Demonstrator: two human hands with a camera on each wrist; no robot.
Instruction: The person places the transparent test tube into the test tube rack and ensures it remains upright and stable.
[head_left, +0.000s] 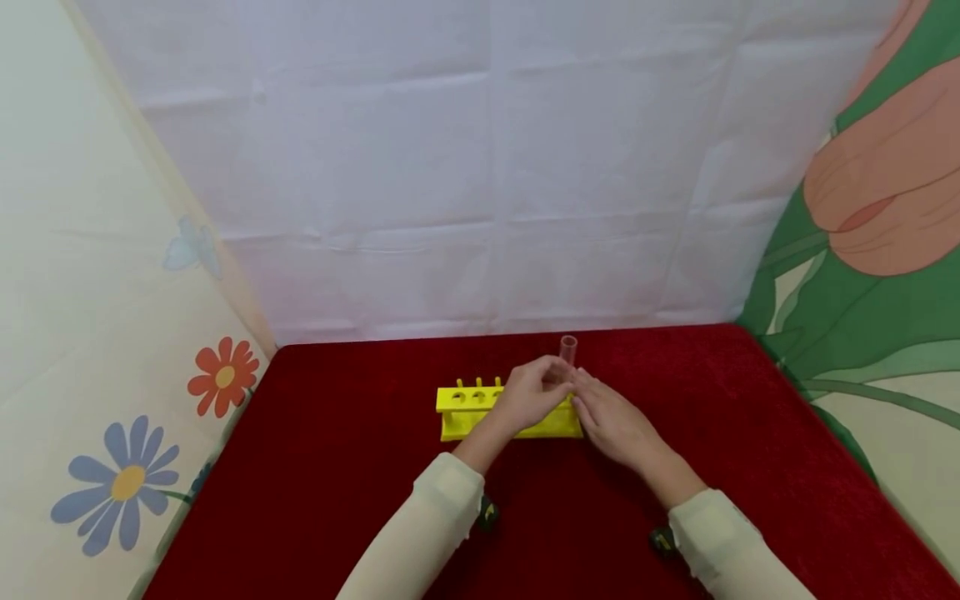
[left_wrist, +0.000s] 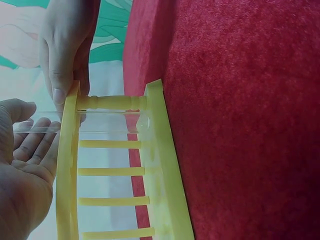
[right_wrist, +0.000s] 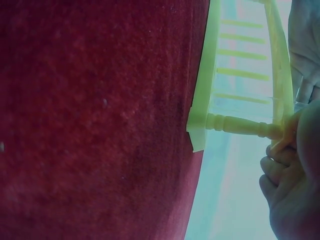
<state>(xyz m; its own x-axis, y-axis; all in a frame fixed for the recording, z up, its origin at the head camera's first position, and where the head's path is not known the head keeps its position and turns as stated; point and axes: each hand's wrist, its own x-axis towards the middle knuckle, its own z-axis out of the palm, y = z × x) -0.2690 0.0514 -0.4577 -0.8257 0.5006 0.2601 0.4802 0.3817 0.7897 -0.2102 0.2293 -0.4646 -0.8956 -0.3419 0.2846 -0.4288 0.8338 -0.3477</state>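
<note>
A yellow test tube rack (head_left: 472,400) stands upright on the red cloth. A clear test tube (head_left: 568,348) stands in the hole at its right end; in the left wrist view the rounded lower end of the tube (left_wrist: 112,122) reaches the rack's base. My left hand (head_left: 534,390) is at the upper part of the tube, with thumb and fingers around it above the top plate. At the right end of the rack, my right hand (head_left: 615,418) grips the top plate (right_wrist: 283,75) between thumb and fingers. The head view hides the rack's right-hand holes behind my hands.
Red cloth (head_left: 337,467) covers the table. A white hanging sheet (head_left: 487,167) rises behind it, with flower-printed cloth (head_left: 127,483) at the left and more printed cloth (head_left: 885,333) at the right. Dark devices (head_left: 487,512) sit under both wrists.
</note>
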